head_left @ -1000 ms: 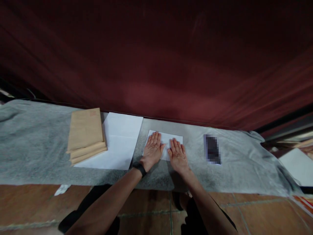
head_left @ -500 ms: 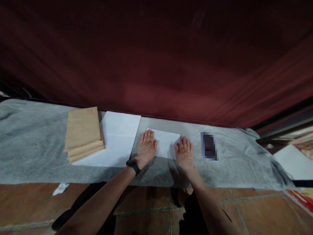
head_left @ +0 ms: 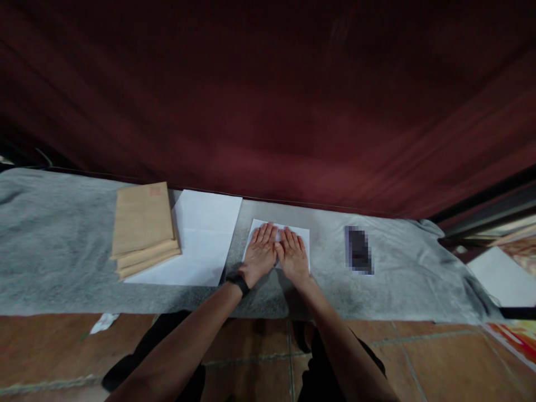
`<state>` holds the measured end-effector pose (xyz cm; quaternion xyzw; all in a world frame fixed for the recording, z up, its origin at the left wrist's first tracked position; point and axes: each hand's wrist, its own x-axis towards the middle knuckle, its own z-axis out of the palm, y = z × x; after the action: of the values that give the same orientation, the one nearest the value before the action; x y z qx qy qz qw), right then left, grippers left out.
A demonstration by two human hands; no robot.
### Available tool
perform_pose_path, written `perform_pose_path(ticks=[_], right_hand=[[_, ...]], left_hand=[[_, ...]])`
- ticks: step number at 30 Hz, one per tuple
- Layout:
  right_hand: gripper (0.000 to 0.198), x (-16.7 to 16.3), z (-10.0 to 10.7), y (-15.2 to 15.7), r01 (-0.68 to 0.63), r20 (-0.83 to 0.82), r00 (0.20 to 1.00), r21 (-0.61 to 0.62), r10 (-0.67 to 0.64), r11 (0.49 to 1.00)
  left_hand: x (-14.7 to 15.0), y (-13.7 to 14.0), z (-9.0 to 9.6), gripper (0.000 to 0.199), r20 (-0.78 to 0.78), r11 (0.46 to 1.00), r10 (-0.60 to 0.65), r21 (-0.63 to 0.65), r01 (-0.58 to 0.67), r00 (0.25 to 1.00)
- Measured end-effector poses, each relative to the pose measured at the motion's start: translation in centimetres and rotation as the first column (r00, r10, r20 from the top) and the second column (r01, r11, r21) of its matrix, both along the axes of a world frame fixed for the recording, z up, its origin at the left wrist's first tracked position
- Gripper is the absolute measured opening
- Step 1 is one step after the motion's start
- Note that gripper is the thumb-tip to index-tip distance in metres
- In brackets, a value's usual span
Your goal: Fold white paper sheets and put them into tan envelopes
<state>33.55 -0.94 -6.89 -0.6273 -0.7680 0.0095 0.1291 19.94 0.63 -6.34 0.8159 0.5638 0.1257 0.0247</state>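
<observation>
A small white sheet of paper (head_left: pixel 306 237), likely folded, lies flat on the grey cloth. My left hand (head_left: pixel 260 254) rests palm down on its left half, fingers stretched out. Beside it my right hand (head_left: pixel 293 254) presses flat on the right half, its thumb meeting the left hand's edge. Between them the hands cover most of the sheet. To the left lies a larger pile of white paper (head_left: pixel 205 240), with several brown envelopes (head_left: pixel 142 220) stacked over its left side.
The grey cloth (head_left: pixel 402 268) covers a long narrow bench in front of a dark red panel (head_left: pixel 268 111). A blurred dark phone-like object (head_left: pixel 359 251) lies at right. A white board (head_left: pixel 505 276) is at the far right; crumpled tissue (head_left: pixel 104 322) lies on the tiled floor.
Both hands have moved inward across the small sheet. The right hand slid left from its right edge; the left shifted right from its left edge. They now lie side by side.
</observation>
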Motion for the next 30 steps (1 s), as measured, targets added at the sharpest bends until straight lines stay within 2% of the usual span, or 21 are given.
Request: perform_pose_path(ticks=[4,13,21,25,27,30], right_hand=[[0.056,1.2,-0.2,-0.1,0.043,0.049,0.998,0.048,-0.045,0.998],[0.063,4.4,-0.4,-0.6,0.124,0.070,0.989,0.066,-0.129,0.990],[0.063,6.5,-1.0,-1.2,0.151,0.069,0.985,0.089,-0.157,0.985],[0.063,6.8,-0.5,-1.6,0.199,0.022,0.979,0.114,-0.203,0.973],[0.062,6.3,0.1,-1.8,0.189,-0.010,0.982,0.139,-0.190,0.972],[0.060,4.4,0.7,-2.5,0.080,-0.060,0.996,0.145,-0.072,0.986]], left_hand=[[-1.1,0.3,0.2,0.058,0.007,0.996,0.085,-0.002,-0.085,0.996],[-2.1,0.3,0.0,0.062,0.011,0.982,0.191,0.005,-0.191,0.982],[-2.5,0.0,-0.4,0.063,0.011,0.973,0.226,0.037,-0.226,0.974],[-2.8,-0.2,0.0,0.063,0.049,0.968,0.248,0.039,-0.250,0.968],[-2.7,-0.5,0.4,0.063,0.079,0.968,0.239,0.060,-0.244,0.968],[-2.0,-1.4,0.9,0.061,0.100,0.991,0.103,0.079,-0.111,0.990]])
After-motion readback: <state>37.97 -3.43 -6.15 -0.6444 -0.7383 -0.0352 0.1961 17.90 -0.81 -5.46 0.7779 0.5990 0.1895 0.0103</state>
